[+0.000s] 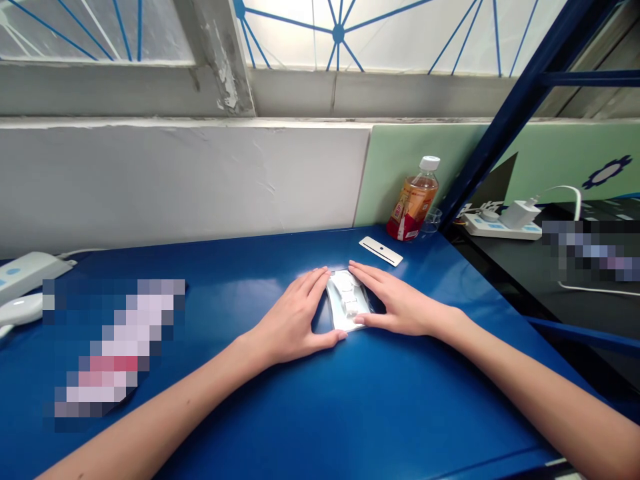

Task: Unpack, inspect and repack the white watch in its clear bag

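A small flat packet (345,303) lies on the blue table. It looks white and pale, with a clear shiny wrap at its edge and a white raised piece in the middle that I cannot name. My left hand (300,310) rests on the tabletop along the packet's left side, its fingers stretched forward and its thumb reaching to the near edge. On the other side lies my right hand (393,300), fingers extended and thumb spread, the thumb tip at the near right corner. Both hands are open around the packet, and their fingers hide parts of its sides.
A white slotted card (381,251) lies beyond my right hand. Behind it stand a drink bottle (414,200) and a clear cup (431,220). Power strips (30,270) sit at far left and right. A blurred-out object (120,347) lies left. A blue metal post (500,133) rises at right.
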{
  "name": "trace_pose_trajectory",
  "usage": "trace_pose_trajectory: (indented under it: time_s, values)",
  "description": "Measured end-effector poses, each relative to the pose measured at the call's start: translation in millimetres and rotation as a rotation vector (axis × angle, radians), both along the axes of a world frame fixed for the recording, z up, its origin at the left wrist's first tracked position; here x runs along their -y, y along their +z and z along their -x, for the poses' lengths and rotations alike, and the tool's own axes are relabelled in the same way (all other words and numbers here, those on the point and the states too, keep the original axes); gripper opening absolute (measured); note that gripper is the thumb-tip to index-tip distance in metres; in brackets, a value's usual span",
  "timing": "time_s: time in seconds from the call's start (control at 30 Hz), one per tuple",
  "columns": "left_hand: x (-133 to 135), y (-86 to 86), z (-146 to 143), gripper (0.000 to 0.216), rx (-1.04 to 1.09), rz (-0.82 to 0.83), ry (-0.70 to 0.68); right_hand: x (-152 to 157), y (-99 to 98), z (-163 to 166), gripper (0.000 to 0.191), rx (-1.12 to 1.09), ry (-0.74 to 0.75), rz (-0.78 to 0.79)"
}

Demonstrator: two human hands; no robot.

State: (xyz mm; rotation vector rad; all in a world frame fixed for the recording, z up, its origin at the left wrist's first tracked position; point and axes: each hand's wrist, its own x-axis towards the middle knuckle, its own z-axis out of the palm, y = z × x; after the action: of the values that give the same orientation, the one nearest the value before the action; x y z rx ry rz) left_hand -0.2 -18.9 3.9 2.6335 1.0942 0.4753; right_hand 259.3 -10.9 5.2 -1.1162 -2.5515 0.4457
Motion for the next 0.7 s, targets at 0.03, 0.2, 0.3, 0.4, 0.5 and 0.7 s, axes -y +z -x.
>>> trace_pose_trajectory:
  time_s: [0.03, 0.2, 0.3, 0.4, 0.5, 0.7]
  values:
    - [-0.3, -0.3, 0.2, 0.094, 0.006, 0.003, 0.002, -0.1, -0.3, -0.5, 0.087, -0.002, 0.000, -0.001]
    - [-2.6, -0.4, 1.6, 0.098, 0.045, 0.037, 0.006, -0.8, 0.8, -3.0, 0.090, 0.023, 0.005, 0.018]
    - [-3.6, -0.1, 2.3, 0.100, 0.074, 0.058, 0.015, -1.0, 1.8, -3.6, 0.091, 0.011, 0.002, 0.032]
    - [-4.3, -0.3, 2.9, 0.102, 0.102, 0.089, 0.031, -1.1, 0.9, -3.4, 0.089, -0.014, -0.012, 0.050]
    - [-5.1, -0.4, 3.3, 0.103, 0.126, 0.110, 0.037, -1.6, -1.3, -2.7, 0.081, -0.065, -0.066, 0.061]
    - [-4.7, -0.2, 3.3, 0.103, 0.116, 0.107, 0.034, -2.5, -2.8, -0.9, 0.070, -0.080, -0.102, 0.036]
